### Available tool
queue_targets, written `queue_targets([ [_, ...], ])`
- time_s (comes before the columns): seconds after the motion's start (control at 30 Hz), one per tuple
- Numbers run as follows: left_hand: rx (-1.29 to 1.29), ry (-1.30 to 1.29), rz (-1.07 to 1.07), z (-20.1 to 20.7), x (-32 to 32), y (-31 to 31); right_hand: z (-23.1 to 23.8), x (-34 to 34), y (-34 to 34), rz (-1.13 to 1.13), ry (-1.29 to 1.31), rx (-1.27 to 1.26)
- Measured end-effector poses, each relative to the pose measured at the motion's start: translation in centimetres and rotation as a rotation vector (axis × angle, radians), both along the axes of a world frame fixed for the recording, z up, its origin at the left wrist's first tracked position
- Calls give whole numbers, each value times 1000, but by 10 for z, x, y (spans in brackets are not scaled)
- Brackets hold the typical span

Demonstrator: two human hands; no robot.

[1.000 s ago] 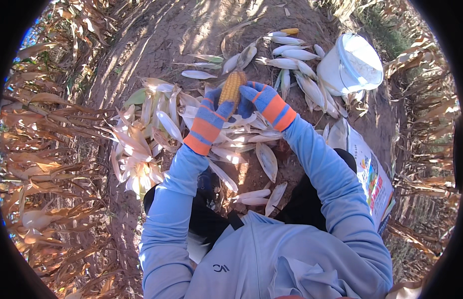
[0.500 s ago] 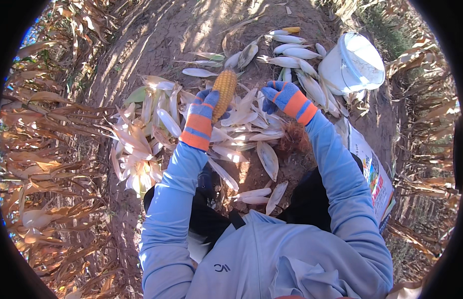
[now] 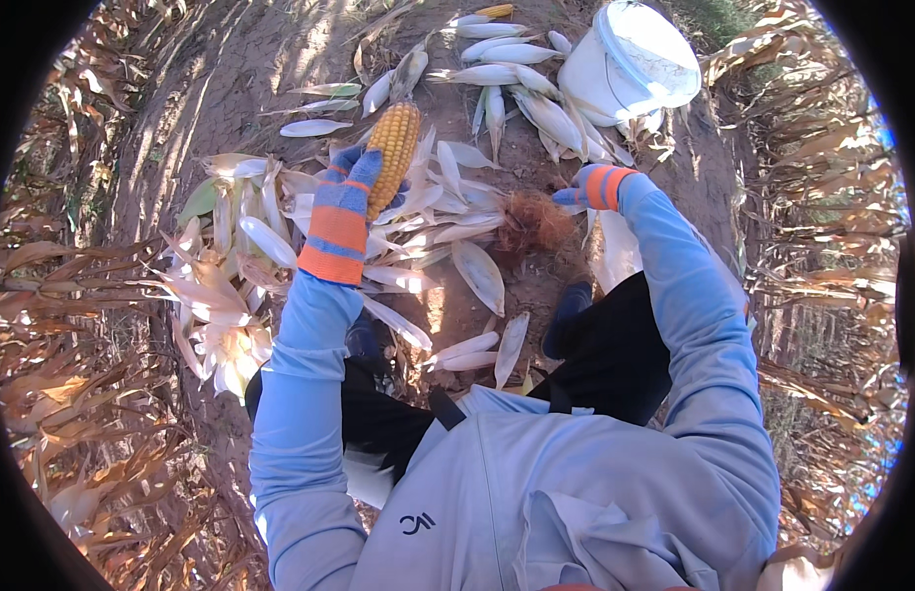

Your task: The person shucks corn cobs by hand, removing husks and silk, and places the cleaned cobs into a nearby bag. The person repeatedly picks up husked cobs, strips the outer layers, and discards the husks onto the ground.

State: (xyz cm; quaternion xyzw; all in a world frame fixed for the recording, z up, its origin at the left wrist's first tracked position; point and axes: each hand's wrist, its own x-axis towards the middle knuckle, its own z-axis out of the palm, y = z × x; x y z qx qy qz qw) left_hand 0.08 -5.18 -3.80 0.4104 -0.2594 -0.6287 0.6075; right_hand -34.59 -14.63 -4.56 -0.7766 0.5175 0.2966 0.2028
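Observation:
A bare yellow corn cob (image 3: 392, 158) stands tilted upward in my left hand (image 3: 341, 219), whose gloved fingers wrap round its lower part. My right hand (image 3: 595, 187), in the same blue and orange striped glove, is held out to the right, apart from the cob. Its fingers are drawn together, and what they pinch, if anything, is too small to make out. Just beside its fingertips lies a reddish-brown heap of corn silk (image 3: 536, 225). Pale loose husks (image 3: 447, 222) spread over the ground below the cob.
A white bucket (image 3: 600, 74) lies tipped at the far right, beside several ears in pale husks (image 3: 551, 123). More husks (image 3: 221, 315) are piled at the left. A white sack (image 3: 615, 251) lies under my right forearm. Dry corn stalks (image 3: 102, 345) line both sides.
My right hand has moved right and nearer to me, to beside the silk heap. The left hand still holds the cob. The whole view has shifted, so ground things appear farther left and up.

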Motion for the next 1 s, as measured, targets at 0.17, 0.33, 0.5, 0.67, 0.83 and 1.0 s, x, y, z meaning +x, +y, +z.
queue_targets([
  [0.17,2,-73,-56,-5,-14,-4,6,8,-4,-180,12,101],
  [0.33,22,-87,-71,-2,-24,-2,7,11,2,-220,-36,-1],
  [0.5,32,-85,-88,-2,-32,-6,-4,2,5,-162,-41,-30],
  [0.67,37,-99,-129,-5,-37,-8,-2,4,5,-134,-65,-40],
  [0.83,29,-97,-156,-23,-37,-12,16,12,10,-162,-77,-102],
  [1.0,2,-59,-205,-34,-44,-15,15,16,13,-204,-426,-183],
])
